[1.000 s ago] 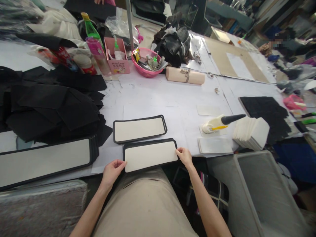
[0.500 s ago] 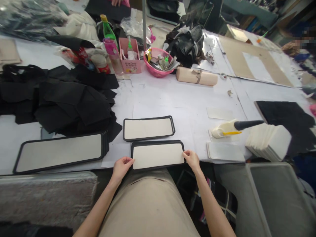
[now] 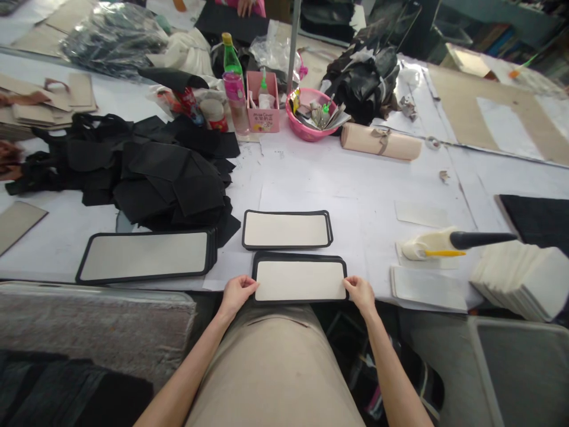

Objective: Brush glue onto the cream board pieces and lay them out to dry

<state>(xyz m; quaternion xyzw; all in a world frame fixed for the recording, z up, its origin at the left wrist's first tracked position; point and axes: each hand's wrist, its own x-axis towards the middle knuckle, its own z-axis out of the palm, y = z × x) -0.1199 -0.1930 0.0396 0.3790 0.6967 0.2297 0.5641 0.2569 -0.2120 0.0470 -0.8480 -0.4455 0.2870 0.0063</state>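
Note:
A cream rectangular panel with a black border [image 3: 300,281] lies at the table's front edge, on top of similar black-edged pieces. My left hand [image 3: 239,295] pinches its left end, thumb and fingertips closed on the border. At the opposite end my right hand [image 3: 359,292] grips the border in the same way. Just behind it rests a small stack of matching panels [image 3: 285,229]. To the left is a stack of longer black-bordered panels [image 3: 146,255].
A heap of black cut pieces [image 3: 173,178] covers the left side. At the right are a glue container with a dark-handled brush [image 3: 429,244], white cards [image 3: 427,287] and a white card stack [image 3: 520,279]. Behind stand a pink basin [image 3: 311,133] and a bottle [image 3: 235,101].
The view has swung slightly left, so the table's things appear farther right. Both hands keep their hold on the ends of the panel.

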